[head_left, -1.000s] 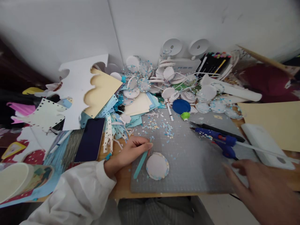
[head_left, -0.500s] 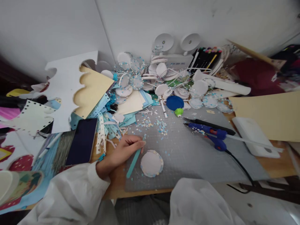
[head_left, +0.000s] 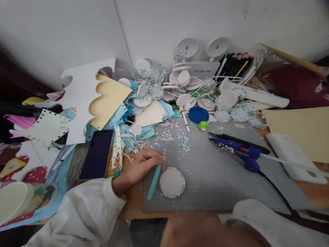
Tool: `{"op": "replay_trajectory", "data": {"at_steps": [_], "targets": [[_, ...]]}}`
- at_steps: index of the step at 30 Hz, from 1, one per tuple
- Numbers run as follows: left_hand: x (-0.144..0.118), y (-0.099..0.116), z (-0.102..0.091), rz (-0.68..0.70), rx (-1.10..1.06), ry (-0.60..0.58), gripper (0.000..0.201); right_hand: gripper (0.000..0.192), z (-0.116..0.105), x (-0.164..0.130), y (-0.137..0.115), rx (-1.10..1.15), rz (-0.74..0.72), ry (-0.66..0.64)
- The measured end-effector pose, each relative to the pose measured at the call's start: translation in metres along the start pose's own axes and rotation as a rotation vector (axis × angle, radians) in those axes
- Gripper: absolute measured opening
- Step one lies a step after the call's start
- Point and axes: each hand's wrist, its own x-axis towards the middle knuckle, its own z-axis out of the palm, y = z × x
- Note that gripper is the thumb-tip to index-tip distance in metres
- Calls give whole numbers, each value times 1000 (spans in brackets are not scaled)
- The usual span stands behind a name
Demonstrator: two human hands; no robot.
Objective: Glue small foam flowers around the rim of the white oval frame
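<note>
White wall behind, cluttered desk [head_left: 133, 206] with grey cutting mat [head_left: 218, 185] under paper scraps. Left hand [head_left: 140, 168] resting on the mat's left edge, fingers loosely curled, fingertips pinning the top of a teal strip [head_left: 154, 181]; white paper disc [head_left: 172, 182] just beside the strip at 3 o'clock. Right hand [head_left: 205, 231] blurred at 6 o'clock, grip impossible to tell; blue glue gun [head_left: 240, 152] at 2 o'clock from the disc.
</note>
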Motion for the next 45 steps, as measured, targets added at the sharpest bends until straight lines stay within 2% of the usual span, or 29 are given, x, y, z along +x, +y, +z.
{"op": "replay_trajectory", "data": {"at_steps": [2, 3, 5, 7, 11, 14, 17, 20, 23, 26, 30, 34, 36, 43, 45], "targets": [[0, -1, 1, -12, -102, 54, 35, 32, -19, 29, 7, -5, 12, 23], [0, -1, 2, -8, -152, 94, 32, 32, -25, 42, 12, -55, 13, 96], [1, 0, 5, 8, -227, 180, 26, 28, -25, 61, 24, -342, -42, 193], [2, 1, 6, 15, -258, 232, 22, 23, -16, 72, 36, -507, -122, 209], [3, 1, 7, -1, -294, 196, 36, 15, -3, 78, 54, -569, -301, 219], [4, -1, 5, 15, -249, 146, 48, 18, -10, 76, 64, -571, -344, 278], [4, 2, 2, 105, -1, 140, 46, 19, -21, 69, 79, -487, -257, 364], [3, 7, -1, 229, 355, 158, 34, 22, -22, 58, 97, -288, -60, 552], [5, 10, -4, 334, 581, 58, 31, 19, -12, 46, 109, -151, 175, 711], [7, 10, -7, 383, 734, -67, 26, 13, -4, 40, 113, 37, 316, 780], [6, 13, -9, 382, 883, -231, 21, 9, -4, 41, 110, 262, 346, 792], [4, 16, -8, 337, 975, -322, 46, 6, -7, 42, 107, 337, 366, 780], [4, 15, -6, 326, 1001, -336, 50, 5, -8, 42, 106, 350, 378, 771], [4, 10, -4, 321, 947, -304, 19, 5, -8, 42, 106, 424, 390, 806], [3, 10, -3, 336, 983, -264, 21, 7, -8, 42, 106, 418, 382, 817]]}}
